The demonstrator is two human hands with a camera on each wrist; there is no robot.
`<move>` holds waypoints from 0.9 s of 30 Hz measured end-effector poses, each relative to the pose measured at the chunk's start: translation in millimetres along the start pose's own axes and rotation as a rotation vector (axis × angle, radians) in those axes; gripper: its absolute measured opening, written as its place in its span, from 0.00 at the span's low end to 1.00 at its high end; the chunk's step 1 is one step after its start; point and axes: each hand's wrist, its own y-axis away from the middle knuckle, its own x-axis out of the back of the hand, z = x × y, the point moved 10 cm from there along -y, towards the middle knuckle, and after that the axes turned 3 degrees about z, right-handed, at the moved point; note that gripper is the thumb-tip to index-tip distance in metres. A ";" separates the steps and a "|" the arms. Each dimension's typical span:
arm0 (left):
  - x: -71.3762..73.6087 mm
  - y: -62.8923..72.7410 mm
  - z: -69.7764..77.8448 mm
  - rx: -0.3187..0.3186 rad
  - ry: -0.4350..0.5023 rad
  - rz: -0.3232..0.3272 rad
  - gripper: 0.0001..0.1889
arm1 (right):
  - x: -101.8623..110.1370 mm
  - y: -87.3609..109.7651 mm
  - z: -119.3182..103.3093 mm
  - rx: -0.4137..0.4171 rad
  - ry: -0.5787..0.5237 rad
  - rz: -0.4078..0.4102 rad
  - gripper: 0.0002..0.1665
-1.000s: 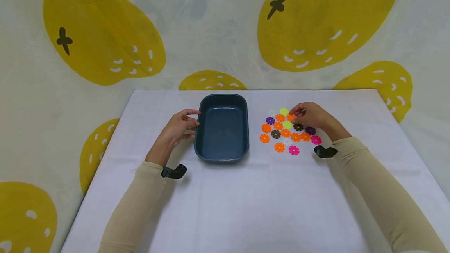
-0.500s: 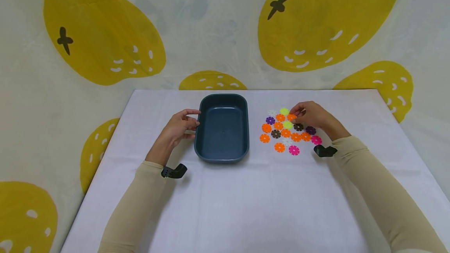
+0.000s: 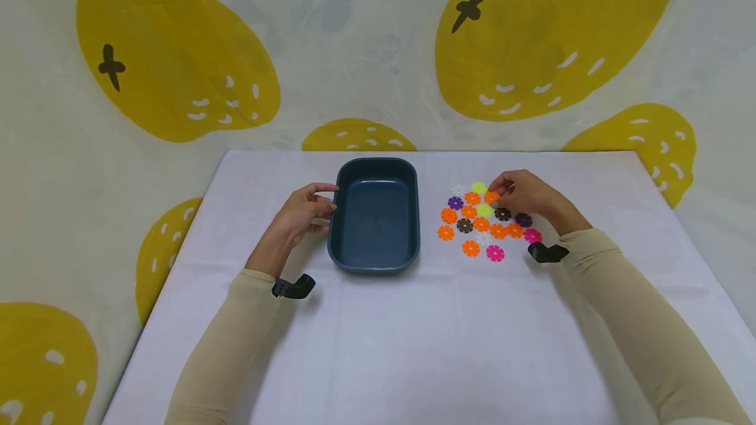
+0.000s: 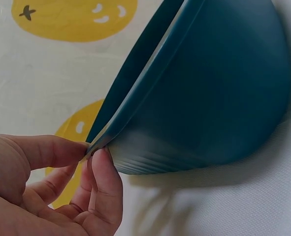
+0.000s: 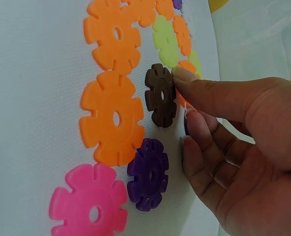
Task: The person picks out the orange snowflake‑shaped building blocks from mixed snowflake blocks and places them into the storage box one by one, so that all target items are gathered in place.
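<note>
A dark blue-green plastic basin (image 3: 378, 241) with rounded corners stands on the white-covered table. My left hand (image 3: 301, 215) pinches its left rim; in the left wrist view the thumb (image 4: 61, 151) and a fingertip (image 4: 103, 160) meet on the lip. To the right of the basin lies a cluster of flat, notched snowflake discs in several colours. My right hand (image 3: 525, 194) pinches an orange snowflake disc (image 3: 491, 197) at the far side of the cluster. In the right wrist view the thumb largely hides that disc, close beside a brown disc (image 5: 160, 96).
Nearby lie a purple disc (image 5: 147, 174), a pink disc (image 5: 88, 201) and a yellow-green disc (image 3: 484, 210). Several more orange discs surround them. A curtain (image 3: 366, 51) with large yellow fruit prints hangs behind the table's far edge. Each wrist carries a small black camera (image 3: 548, 252).
</note>
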 end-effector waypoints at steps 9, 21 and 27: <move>-0.9 0.5 -0.9 -0.003 -0.002 -0.001 0.21 | 1.3 -0.4 -0.8 0.003 0.017 -0.003 0.24; -0.2 0.0 -2.2 -0.008 -0.002 0.005 0.20 | 0.3 -0.1 -2.4 0.031 -0.007 -0.002 0.21; -0.9 1.3 -0.4 -0.013 -0.007 0.002 0.20 | 0.8 0.9 -4.1 0.037 0.008 0.020 0.18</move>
